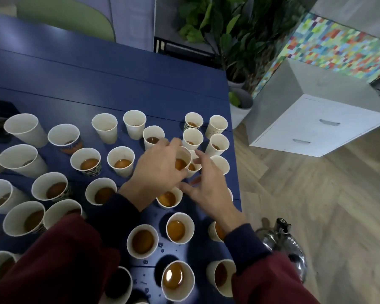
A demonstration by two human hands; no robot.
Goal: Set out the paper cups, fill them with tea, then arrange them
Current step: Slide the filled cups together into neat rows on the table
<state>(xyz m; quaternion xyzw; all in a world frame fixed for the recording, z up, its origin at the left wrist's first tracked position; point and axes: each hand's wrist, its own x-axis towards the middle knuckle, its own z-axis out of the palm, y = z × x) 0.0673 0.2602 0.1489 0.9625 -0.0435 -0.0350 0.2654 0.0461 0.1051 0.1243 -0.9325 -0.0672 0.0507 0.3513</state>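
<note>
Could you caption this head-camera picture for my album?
Left hand grips a tea-filled paper cup among many on a blue table; right hand hovers open beside it.

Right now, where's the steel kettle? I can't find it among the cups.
In the head view the steel kettle is low on the right, on the wooden floor just off the blue table's right edge, partly hidden behind the person's right sleeve.

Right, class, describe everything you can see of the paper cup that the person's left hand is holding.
The paper cup is white inside, round-rimmed and open-topped, and holds amber tea. The left hand grips its side, fingers curled round it. It is among other cups near the blue table's right edge. Its outer wall is hidden.
</note>
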